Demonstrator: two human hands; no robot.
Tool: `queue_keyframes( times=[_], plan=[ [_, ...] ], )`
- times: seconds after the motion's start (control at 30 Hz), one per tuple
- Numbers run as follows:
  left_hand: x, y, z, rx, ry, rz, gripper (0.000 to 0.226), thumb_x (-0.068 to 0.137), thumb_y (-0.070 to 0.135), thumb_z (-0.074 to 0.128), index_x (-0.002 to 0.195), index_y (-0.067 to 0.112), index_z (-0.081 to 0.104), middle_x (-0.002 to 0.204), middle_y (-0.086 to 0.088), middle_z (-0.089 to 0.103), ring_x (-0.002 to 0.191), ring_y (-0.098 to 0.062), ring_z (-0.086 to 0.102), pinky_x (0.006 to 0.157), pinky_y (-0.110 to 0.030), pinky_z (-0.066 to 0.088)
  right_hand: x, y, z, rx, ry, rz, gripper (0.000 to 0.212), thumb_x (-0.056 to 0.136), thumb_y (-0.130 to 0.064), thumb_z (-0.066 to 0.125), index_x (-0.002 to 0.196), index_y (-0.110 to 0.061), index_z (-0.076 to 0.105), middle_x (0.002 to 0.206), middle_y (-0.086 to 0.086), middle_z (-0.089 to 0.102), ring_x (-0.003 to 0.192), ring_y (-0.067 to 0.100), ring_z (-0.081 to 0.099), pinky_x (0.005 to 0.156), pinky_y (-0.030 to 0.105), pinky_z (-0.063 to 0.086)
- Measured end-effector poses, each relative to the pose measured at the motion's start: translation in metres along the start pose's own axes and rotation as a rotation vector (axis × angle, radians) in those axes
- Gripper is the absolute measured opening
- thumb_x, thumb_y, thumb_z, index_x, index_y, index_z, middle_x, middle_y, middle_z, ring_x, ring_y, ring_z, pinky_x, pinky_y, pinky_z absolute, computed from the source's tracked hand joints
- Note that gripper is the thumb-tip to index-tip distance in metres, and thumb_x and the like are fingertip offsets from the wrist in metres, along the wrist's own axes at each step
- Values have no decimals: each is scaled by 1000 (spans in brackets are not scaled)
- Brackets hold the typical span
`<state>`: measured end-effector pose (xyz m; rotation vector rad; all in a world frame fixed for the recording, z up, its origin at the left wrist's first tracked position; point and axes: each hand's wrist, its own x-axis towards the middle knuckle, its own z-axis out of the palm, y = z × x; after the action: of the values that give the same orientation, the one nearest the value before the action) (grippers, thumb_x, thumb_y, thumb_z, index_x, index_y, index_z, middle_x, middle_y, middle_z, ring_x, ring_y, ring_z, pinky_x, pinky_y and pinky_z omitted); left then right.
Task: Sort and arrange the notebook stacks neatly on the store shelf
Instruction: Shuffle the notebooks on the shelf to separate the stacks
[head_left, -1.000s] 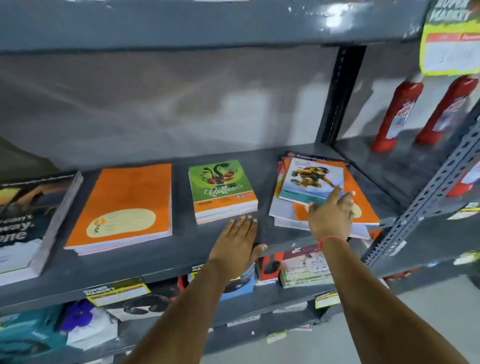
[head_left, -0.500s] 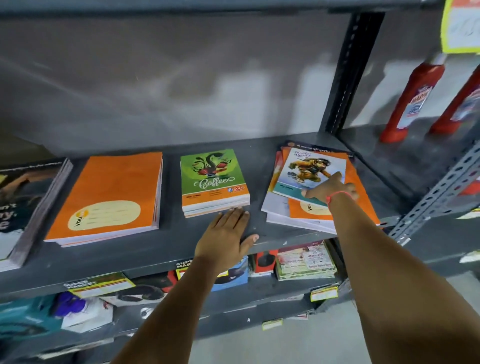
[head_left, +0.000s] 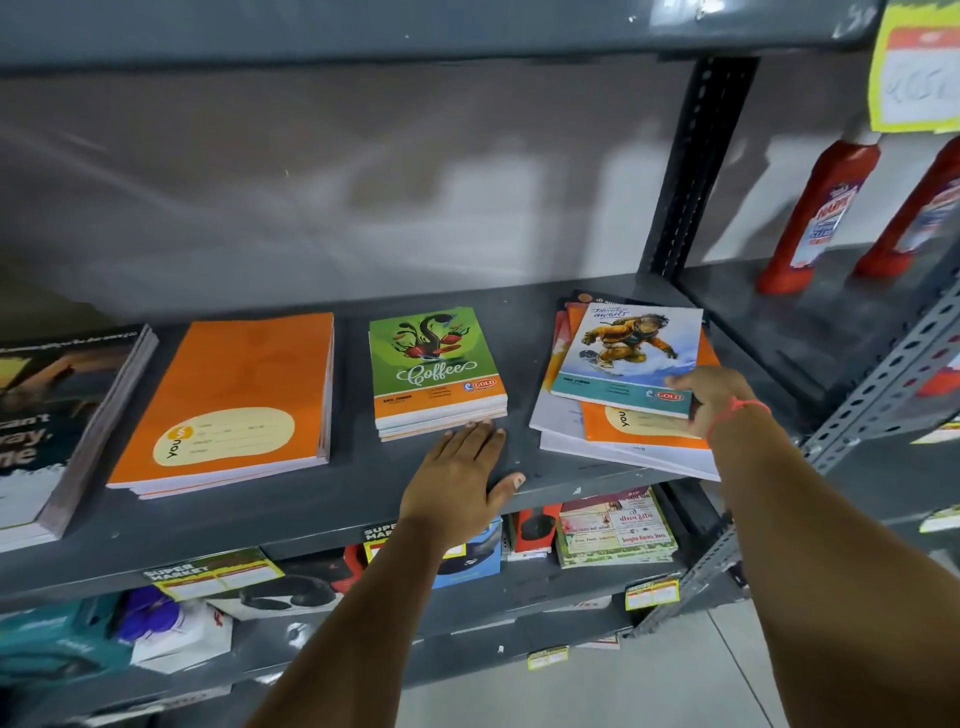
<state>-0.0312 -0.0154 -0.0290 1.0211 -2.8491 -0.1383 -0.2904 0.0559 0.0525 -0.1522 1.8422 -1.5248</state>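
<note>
On the grey shelf (head_left: 322, 499) lie a neat orange notebook stack (head_left: 234, 395), a small green "Coffee" notebook stack (head_left: 436, 364) and a messy fanned pile of orange and white notebooks (head_left: 613, 436) at the right. A snowboarder-cover notebook (head_left: 626, 353) tops that pile, its near right corner pinched and lifted slightly by my right hand (head_left: 714, 400). My left hand (head_left: 462, 478) lies flat on the shelf, fingers apart, fingertips touching the front edge of the Coffee stack.
A dark-covered book stack (head_left: 57, 426) sits at the far left. Red bottles (head_left: 821, 208) stand on the neighbouring shelf right of the black upright (head_left: 691, 166). A slotted metal post (head_left: 872, 384) runs diagonally at the right. Boxed goods fill the lower shelf (head_left: 613, 530).
My right hand slid from the top of the snowboarder notebook to its near right corner and took hold of it. My left hand moved forward to touch the Coffee stack.
</note>
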Motion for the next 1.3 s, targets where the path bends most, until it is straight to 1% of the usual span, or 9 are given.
queue_keyframes(
  times=[0.17,0.3,0.47,0.6,0.73,0.83,0.93,1.17,1.3],
  plan=[
    [-10,-10,-9,-18,-46,-30,67,92,55,15,146,17,20,158,-2,19,146,-18,16,119,-30,8,-9,-3,12,244,-48,49,8,89,-2,55,81,-5,53,94,11,60,117,30,55,73,32,48],
    [-40,-35,-18,-38,-1,-123,107,66,67,-22,142,15,33,152,-5,34,139,-23,34,114,-34,27,-19,-7,45,249,-192,0,12,89,0,55,82,-9,51,86,8,58,85,23,58,60,27,47],
    [-66,-67,-24,27,-37,-269,80,93,53,1,108,10,67,108,-8,74,96,-26,71,79,-39,56,-33,5,112,140,-385,44,15,88,5,50,78,-6,53,83,12,58,74,24,58,51,29,57],
    [-72,-77,-17,56,-13,-259,76,93,51,4,109,11,67,108,-6,74,98,-24,71,83,-38,55,-36,23,146,35,-407,64,12,86,6,54,77,-3,55,86,15,61,73,26,60,51,30,55],
    [-71,-78,-14,59,31,-231,76,94,49,5,110,9,67,108,-9,73,99,-26,70,86,-39,54,-31,29,161,-182,-262,-73,3,82,-1,62,82,-2,59,112,19,64,94,32,63,77,37,54],
    [-71,-79,-11,56,56,-218,75,94,48,6,109,8,68,108,-9,73,99,-26,70,86,-40,54,-37,29,163,-658,-86,-322,25,86,-20,61,96,3,66,112,20,67,89,27,61,51,16,42],
    [-71,-78,-10,41,47,-208,74,94,47,7,109,8,67,108,-9,73,100,-27,70,86,-40,54,-36,36,165,-850,-47,-395,31,87,-23,58,104,3,65,114,19,68,80,26,58,35,13,29],
    [-70,-82,-2,110,179,-192,70,94,44,9,107,8,67,105,-10,74,96,-28,71,82,-40,56,-35,40,161,-945,4,-504,36,84,-37,58,104,-8,66,106,15,70,92,31,66,64,32,56],
    [-60,-54,-9,64,348,-165,31,82,28,39,82,14,66,81,-7,68,67,-24,63,57,-31,52,-40,41,134,-852,214,-558,31,91,-26,44,111,-10,61,114,17,63,104,35,58,84,40,51]
  ],
)
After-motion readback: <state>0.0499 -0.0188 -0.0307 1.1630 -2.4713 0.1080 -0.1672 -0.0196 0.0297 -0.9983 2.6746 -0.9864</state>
